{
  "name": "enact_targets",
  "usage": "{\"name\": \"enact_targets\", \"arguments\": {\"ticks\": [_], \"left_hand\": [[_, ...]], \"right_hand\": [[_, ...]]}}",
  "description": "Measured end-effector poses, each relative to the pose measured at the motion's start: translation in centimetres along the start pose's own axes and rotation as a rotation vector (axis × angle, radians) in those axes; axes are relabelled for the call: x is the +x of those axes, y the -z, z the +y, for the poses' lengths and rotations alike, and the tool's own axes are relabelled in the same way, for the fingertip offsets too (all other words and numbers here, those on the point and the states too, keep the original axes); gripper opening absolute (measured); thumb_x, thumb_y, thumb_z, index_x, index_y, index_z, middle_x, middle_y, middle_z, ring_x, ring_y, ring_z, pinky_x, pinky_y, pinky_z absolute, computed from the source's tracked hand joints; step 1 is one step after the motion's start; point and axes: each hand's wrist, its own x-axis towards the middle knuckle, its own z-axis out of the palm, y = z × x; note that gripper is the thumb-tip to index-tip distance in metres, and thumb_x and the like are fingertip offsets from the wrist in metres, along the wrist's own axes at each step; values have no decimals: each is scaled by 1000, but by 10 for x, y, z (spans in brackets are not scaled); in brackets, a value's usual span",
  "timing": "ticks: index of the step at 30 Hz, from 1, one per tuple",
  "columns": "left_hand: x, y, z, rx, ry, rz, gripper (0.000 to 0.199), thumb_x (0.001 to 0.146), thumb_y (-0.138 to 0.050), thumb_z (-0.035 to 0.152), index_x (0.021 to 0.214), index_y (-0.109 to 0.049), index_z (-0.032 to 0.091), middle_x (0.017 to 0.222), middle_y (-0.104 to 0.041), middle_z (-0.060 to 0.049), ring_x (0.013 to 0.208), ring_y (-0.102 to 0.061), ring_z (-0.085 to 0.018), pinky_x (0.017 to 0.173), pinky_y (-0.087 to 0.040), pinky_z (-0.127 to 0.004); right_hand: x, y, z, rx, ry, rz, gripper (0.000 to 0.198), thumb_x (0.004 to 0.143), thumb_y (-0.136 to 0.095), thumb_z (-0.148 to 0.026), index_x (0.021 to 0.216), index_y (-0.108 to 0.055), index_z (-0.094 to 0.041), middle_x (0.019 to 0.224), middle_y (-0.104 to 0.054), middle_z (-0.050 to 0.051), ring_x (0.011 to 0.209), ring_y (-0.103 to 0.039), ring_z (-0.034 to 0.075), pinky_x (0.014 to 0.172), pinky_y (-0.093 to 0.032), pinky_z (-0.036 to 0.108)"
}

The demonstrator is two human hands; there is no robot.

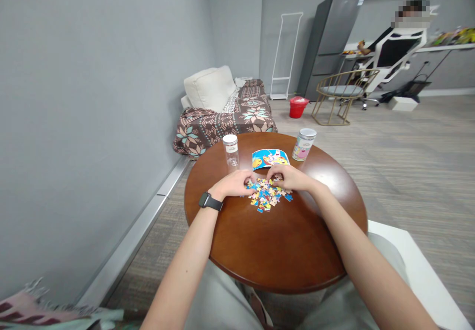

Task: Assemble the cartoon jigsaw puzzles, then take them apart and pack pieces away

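A loose heap of colourful jigsaw puzzle pieces lies on the round brown wooden table. At the heap's left edge is my left hand, thumb and fingers apart and touching the pieces. My right hand reaches in from the other side, its curved fingers apart over the pieces. No piece shows held in either hand, though some fingertips are hard to make out. Just beyond the hands lies a blue, cartoon-printed picture sheet, slightly curved.
A clear jar with a white lid stands at the table's back left, a printed canister at its back right. Behind are a patterned covered sofa, a red bin and a wire-backed chair. A person sits in a white office chair.
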Motion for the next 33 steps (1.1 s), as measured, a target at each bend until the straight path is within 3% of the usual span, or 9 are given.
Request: {"name": "enact_targets", "arguments": {"ticks": [10, 17, 20, 24, 29, 33], "left_hand": [[0, -1, -4, 18, -6, 23, 11, 72, -64, 24, 78, -59, 17, 74, -54, 1, 64, -46, -12, 60, -36, -25], [-6, 6, -9, 91, 35, 76, 10, 73, -55, 15, 80, -62, 17, 76, -58, -1, 66, -50, -13, 63, -39, -26], [-5, 6, -8, 82, 48, 64, 8, 77, -58, 24, 80, -63, 17, 76, -58, -1, 66, -51, -13, 64, -39, -26], [-4, 5, -6, 59, 53, 22, 28, 74, -70, 43, 81, -63, 17, 78, -59, -1, 68, -52, -14, 63, -39, -26], [-4, 4, -7, 50, 52, 13, 30, 74, -70, 44, 84, -63, 17, 80, -59, -1, 70, -52, -14, 64, -39, -26], [-3, 4, -6, 44, 49, 3, 29, 75, -69, 44, 81, -62, 16, 77, -58, -1, 67, -51, -14, 63, -38, -26]], "right_hand": [[1, -5, 5, 88, -73, -9, 24, 67, -59, -10, 86, -72, -17, 87, -71, 5, 77, -64, 16, 73, -52, 27], [-5, 7, 7, 69, -84, 39, 31, 69, -49, -4, 87, -72, -17, 88, -73, 5, 75, -66, 15, 74, -54, 27], [-8, 11, 12, 44, -150, 39, 27, 70, -52, -6, 85, -72, -16, 81, -74, 5, 70, -66, 15, 70, -54, 25], [-11, 13, 13, 61, -168, -9, 22, 69, -62, -13, 88, -73, -16, 83, -75, 5, 73, -67, 16, 69, -55, 25], [-9, 12, 7, 102, -152, -49, 27, 70, -58, -11, 92, -72, -16, 91, -76, 6, 77, -68, 16, 73, -55, 25], [-5, 8, 7, 86, -155, -23, 29, 68, -54, -6, 89, -72, -15, 85, -75, 5, 75, -68, 16, 70, -55, 26]]}}
